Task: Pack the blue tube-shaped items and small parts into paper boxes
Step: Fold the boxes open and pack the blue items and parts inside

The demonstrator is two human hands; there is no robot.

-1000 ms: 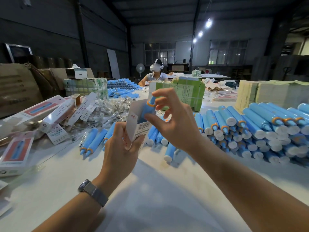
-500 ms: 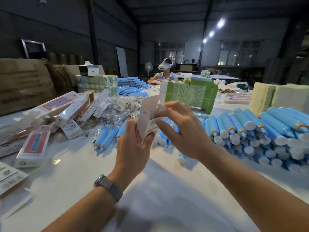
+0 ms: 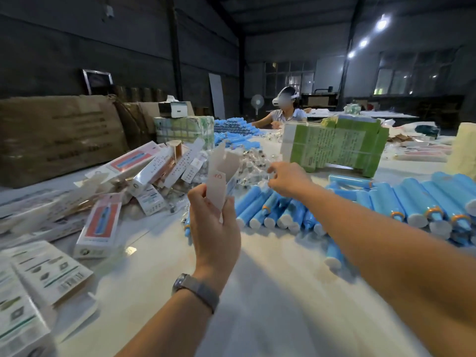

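My left hand (image 3: 213,228) grips a white paper box (image 3: 219,180) upright, its top flaps standing open; what lies inside is hidden. My right hand (image 3: 288,177) stretches forward over the heap of small parts in clear bags (image 3: 253,163), fingers curled at the bags; whether it holds one is unclear. Blue tubes with white caps (image 3: 270,207) lie in a pile just right of the box, and more blue tubes (image 3: 417,199) stretch along the right side.
Filled and flat paper boxes (image 3: 100,222) lie scattered on the left of the white table (image 3: 257,305). A green bundle of leaflets (image 3: 334,148) stands behind the tubes. A brown carton (image 3: 56,137) sits far left. Another person (image 3: 284,112) works at the far end.
My right hand has left the box top and reached forward to the bagged small parts. The blue tube has gone down out of sight in the box. The view has swung left.
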